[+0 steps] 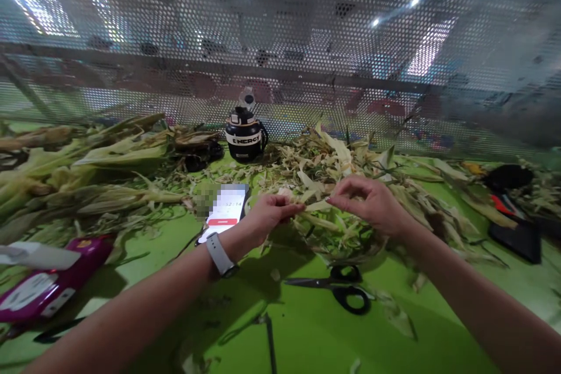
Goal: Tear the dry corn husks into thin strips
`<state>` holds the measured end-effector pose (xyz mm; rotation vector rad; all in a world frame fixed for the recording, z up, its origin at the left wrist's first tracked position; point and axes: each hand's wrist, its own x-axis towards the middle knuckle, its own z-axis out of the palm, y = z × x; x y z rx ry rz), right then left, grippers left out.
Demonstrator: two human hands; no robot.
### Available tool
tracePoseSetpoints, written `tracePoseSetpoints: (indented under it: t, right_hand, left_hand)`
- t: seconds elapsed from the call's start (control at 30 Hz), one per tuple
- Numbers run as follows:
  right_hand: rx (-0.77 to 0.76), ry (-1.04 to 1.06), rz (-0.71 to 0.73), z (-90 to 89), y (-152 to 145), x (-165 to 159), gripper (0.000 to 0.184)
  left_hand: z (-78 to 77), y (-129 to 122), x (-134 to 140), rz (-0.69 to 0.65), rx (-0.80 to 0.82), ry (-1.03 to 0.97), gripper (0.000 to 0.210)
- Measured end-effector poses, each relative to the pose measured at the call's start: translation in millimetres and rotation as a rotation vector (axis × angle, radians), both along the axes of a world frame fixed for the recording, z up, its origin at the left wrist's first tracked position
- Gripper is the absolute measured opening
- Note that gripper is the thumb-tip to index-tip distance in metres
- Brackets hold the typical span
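A pale strip of corn husk stretches between my two hands above the green table. My left hand, with a grey-banded watch at the wrist, pinches one end. At the other end, the thumb and fingers of my right hand are closed on the strip. Just below the hands is a loose bunch of shredded husk. Black-handled scissors lie nearer me on the table, blades pointing left. A lit phone stands tilted beside my left hand.
Long corn husks are heaped at the left, shredded husk at the back. A black bottle stands before a perforated metal screen. A magenta device lies at left, a dark flat object at right.
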<state>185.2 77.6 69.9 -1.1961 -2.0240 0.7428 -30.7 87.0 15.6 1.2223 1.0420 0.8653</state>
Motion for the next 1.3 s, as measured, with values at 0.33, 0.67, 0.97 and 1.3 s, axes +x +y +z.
tracePoseSetpoints:
  t: [0.33,0.67,0.97,1.3]
  right_hand:
    - [-0.12,0.427,-0.08,-20.9,-5,-17,0.045]
    - [0.292,0.211,0.044,-21.0,-15,-10,0.017]
    - [0.002,0.45,0.012,-27.7,-18,-21,0.033]
    - [-0.236,0.427,0.057,-31.4,-16,-30,0.05]
  left_hand:
    - [2.6,-13,13,0.032,0.007,-0.077,0.03]
    - [-4.8,-15,14,-0.006,-0.004,-0.109,0.027]
    - [-12.3,-16,18,-0.006,-0.029,-0.122,0.026]
    - [4.5,-20,19,0.087,-0.045,-0.15,0.015]
